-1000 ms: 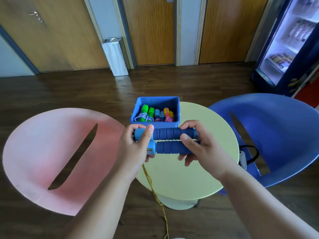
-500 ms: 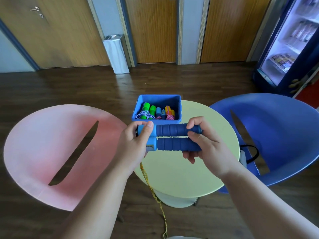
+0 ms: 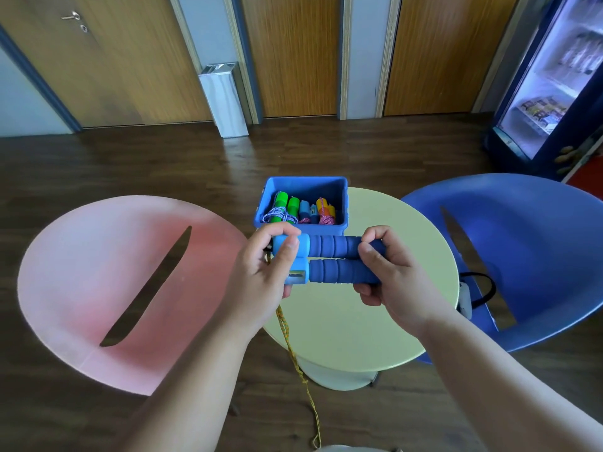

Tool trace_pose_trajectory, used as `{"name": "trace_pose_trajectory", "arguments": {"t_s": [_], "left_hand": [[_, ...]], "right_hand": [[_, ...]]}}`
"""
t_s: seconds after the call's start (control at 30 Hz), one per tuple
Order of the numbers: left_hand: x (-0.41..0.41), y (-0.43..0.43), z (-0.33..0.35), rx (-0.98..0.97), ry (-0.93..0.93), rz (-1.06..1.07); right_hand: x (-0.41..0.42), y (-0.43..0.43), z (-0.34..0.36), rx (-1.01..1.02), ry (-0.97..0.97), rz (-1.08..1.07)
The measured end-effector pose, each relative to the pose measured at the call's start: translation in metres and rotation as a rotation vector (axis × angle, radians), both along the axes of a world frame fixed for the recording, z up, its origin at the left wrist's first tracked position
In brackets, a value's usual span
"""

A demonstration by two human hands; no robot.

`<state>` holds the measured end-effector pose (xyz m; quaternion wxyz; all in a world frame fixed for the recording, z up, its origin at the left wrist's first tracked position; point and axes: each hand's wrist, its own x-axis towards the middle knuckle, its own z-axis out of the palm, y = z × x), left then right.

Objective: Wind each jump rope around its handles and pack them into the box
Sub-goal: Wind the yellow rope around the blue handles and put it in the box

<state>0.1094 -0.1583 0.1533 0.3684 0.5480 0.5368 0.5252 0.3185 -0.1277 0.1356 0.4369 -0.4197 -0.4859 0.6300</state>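
Observation:
Two blue foam jump rope handles [image 3: 332, 261] lie side by side, held level above the yellow round table [image 3: 401, 243]. My left hand [image 3: 266, 275] grips their light-blue cap ends. My right hand [image 3: 388, 275] grips the other ends, thumb on top. A yellow braided rope [image 3: 295, 357] hangs from the left end down toward the floor. Just behind the handles stands the blue box [image 3: 301, 228], holding several wound ropes with green, blue and orange handles.
A pink chair [image 3: 81, 275] stands to the left of the table and a blue chair [image 3: 528, 256] to the right. Wooden doors and a white bin [image 3: 225, 99] line the far wall. A lit drinks fridge [image 3: 554, 76] is at far right.
My right hand has slid its grip toward the handles' right ends. The pair of handles sits a little closer to the box. The left hand keeps its hold.

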Motion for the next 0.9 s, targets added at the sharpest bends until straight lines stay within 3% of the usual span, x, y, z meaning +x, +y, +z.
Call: {"name": "trace_pose_trajectory", "arguments": {"t_s": [0.2,0.33,0.5,0.67,0.77,0.9], "left_hand": [[-0.015,0.002,-0.002,-0.011,-0.034,0.018],[-0.018,0.006,-0.003,-0.024,-0.054,0.044],[-0.028,0.01,-0.016,-0.084,-0.486,0.136],[-0.01,-0.001,-0.043,-0.085,-0.382,0.315],[0.012,-0.005,-0.046,-0.111,-0.202,0.313],[0.025,-0.003,-0.043,-0.249,-0.075,0.258]], "right_hand": [[0.003,0.0,0.004,0.022,0.015,0.209],[-0.01,0.006,0.006,-0.031,0.051,0.122],[-0.016,0.018,0.01,-0.079,0.132,0.014],[-0.026,0.024,0.019,-0.094,0.224,-0.017],[-0.034,0.024,0.02,-0.068,0.269,-0.007],[-0.04,0.02,0.014,0.024,0.151,-0.002]]}}
